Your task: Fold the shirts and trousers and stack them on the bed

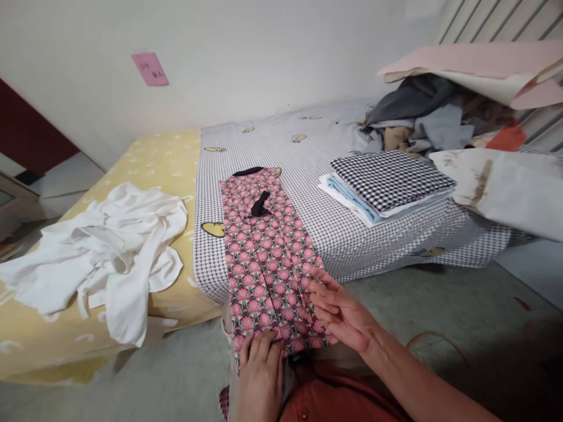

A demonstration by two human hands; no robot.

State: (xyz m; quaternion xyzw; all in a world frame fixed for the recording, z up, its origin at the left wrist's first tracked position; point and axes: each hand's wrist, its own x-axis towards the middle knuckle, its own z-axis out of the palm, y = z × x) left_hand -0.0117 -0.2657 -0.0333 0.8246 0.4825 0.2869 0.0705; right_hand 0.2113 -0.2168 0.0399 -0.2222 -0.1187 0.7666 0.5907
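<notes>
A pink floral garment (272, 264) with a black band at its far end and a black tie on top lies lengthwise over the bed's edge and onto my lap. My left hand (263, 363) rests on its near left corner, palm down, fingers spread a little over the cloth. Over the garment's right edge is my right hand (336, 305), its fingers partly curled and apart, with nothing seen between them.
Crumpled white cloth (132, 252) lies on the yellow sheet (162, 158) at left. Right on the checked sheet (352, 246) sit folded clothes (391, 181). Behind them are heaped clothes (440, 117) and a white bag (519, 187).
</notes>
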